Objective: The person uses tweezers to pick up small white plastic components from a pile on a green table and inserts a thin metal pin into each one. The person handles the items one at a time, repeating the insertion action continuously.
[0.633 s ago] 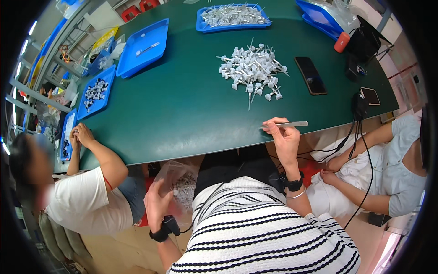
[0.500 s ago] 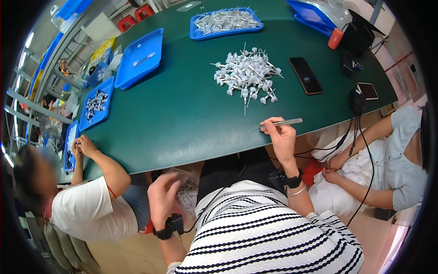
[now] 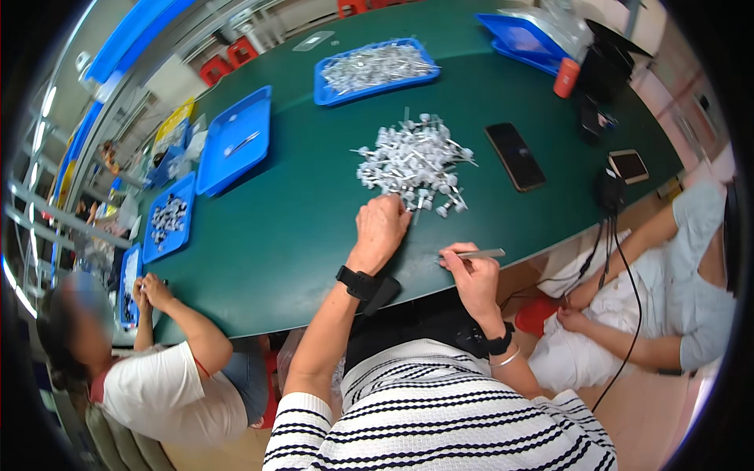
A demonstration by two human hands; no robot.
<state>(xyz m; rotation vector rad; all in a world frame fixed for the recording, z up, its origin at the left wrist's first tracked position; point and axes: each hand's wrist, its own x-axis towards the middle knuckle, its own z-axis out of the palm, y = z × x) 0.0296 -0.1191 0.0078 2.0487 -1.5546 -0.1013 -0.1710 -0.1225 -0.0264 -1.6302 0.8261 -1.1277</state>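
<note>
My left hand [image 3: 380, 229] reaches over the table to the near edge of a loose pile of small white plastic parts with thin stems [image 3: 415, 161]. Its fingers are curled together and pointed down at the parts; what they pinch, if anything, is hidden by the hand. By the table's front edge, my right hand [image 3: 474, 284] is closed round a pair of metal tweezers [image 3: 488, 253], held nearly level, one end sticking out to the right.
Behind the pile stands a blue tray [image 3: 334, 98] full of similar parts. A phone [image 3: 514, 157] lies to the pile's right. Farther left are a nearly bare blue tray [image 3: 243, 125] and one with black-and-white parts [image 3: 185, 206]. Co-workers sit at both sides; cables hang at right.
My left hand has come up from beside my lap to the pile's near edge. The right hand still grips the tweezers near the table edge. The whole view has shifted slightly.
</note>
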